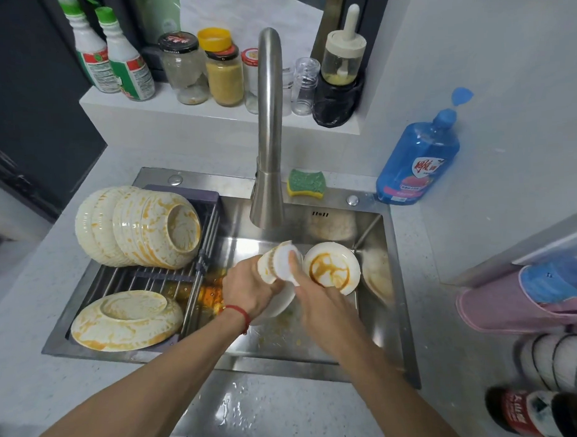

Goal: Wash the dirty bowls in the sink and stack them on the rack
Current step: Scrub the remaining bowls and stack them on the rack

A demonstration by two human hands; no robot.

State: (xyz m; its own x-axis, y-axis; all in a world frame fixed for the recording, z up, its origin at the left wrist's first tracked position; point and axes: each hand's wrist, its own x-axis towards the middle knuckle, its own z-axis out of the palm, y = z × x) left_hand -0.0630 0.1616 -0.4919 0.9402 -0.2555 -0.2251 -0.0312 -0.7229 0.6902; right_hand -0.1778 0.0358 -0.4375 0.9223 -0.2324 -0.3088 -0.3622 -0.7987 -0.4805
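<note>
walls (503,47): pale grey | counter (40,374): speckled white | ledge (211,116): white | window frame (31,96): dark

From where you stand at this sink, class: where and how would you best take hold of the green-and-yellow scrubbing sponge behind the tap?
Pinch the green-and-yellow scrubbing sponge across its narrow waist, thumb on one long side and fingers on the other, coming down from above. It lies flat, green side up, on the steel sink ledge just right of the steel tap, so approaching from the right probably avoids the spout.
</note>
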